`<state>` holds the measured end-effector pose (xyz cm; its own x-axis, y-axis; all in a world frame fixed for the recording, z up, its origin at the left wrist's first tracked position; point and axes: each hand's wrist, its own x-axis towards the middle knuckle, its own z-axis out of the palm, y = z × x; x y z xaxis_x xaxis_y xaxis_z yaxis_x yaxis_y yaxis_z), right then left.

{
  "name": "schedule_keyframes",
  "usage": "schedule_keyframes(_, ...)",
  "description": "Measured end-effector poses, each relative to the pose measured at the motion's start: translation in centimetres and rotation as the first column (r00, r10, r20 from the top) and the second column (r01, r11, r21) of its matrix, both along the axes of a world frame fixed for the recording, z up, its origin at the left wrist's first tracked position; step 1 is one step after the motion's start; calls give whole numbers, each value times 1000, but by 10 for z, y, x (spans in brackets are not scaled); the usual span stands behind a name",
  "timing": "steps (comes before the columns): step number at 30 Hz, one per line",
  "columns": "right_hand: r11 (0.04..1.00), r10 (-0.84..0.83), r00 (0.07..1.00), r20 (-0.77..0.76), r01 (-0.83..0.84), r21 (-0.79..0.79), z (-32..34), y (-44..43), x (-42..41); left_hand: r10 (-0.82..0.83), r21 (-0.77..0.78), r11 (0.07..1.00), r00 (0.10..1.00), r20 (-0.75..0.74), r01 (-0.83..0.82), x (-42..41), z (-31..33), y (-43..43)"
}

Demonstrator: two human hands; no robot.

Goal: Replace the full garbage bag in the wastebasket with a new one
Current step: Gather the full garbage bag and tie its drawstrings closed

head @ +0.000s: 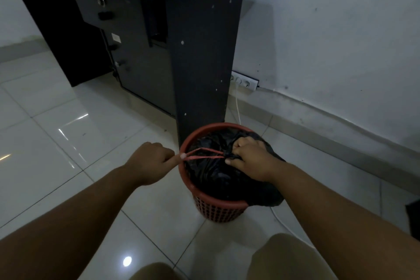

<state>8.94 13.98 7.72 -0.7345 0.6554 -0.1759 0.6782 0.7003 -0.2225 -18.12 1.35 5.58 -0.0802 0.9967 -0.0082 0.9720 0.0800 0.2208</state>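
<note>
Knees (288,257): tan cloth at the bottom edge, above the white tiled floor (68,143).
Left hand (150,161): fingers curled, pinching the red cord (204,153), which runs taut across the rim.
Right hand (252,159): clenched around the gathered neck of the garbage bag (218,175).
Garbage bag: black, inside the wastebasket (218,209), spilling over its right rim.
Wastebasket: red, perforated, upright on the floor just beside the dark desk (200,52).
Power strip (244,80): against the wall behind the desk.
</note>
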Motion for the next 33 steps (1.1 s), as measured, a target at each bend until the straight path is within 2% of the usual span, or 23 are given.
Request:
schedule_keyframes(3,1000,-2,999,-34,2,-5,1,-1,-3,-24,76,997,998,54,20,32,11,8)
schedule_keyframes(5,1000,-2,999,-39,2,-3,-2,-2,-4,-8,146,989,968,250,-29,51,14,13)
schedule_keyframes(7,1000,-13,998,-65,12,-7,-5,-2,-4,9,122,990,897,442,-70,68,20,18)
schedule_keyframes(9,999,-35,991,-131,30,-34,-7,-2,-3,56,54,992,786,615,-113,83,23,25)
schedule_keyframes(11,997,-53,983,-177,42,-61,-7,-3,-2,110,5,986,677,727,-166,93,23,30)
schedule_keyframes(15,997,-75,958,-276,65,-45,-3,-6,2,94,51,981,694,714,-186,96,21,33)
schedule_keyframes(18,993,-22,930,-368,63,100,2,-15,0,90,71,974,655,751,-214,93,28,31)
schedule_keyframes(20,978,38,939,-343,35,204,3,-24,-9,92,77,966,605,791,-247,92,30,31)
schedule_keyframes(22,970,54,950,-307,23,241,0,-30,-21,100,87,952,566,818,-294,91,33,31)
schedule_keyframes(25,961,56,972,-230,10,278,-9,-34,-32,101,115,951,637,764,-288,88,34,31)
schedule_keyframes(28,926,126,985,-121,-72,370,-24,-28,-28,85,112,971,737,671,-213,80,26,28)
schedule_keyframes(30,892,187,976,-110,-122,435,-33,-20,-17,64,105,983,820,568,-150,73,19,25)
schedule_keyframes(33,881,201,972,-123,-125,457,-42,-12,2,28,113,990,897,441,-86,66,12,23)
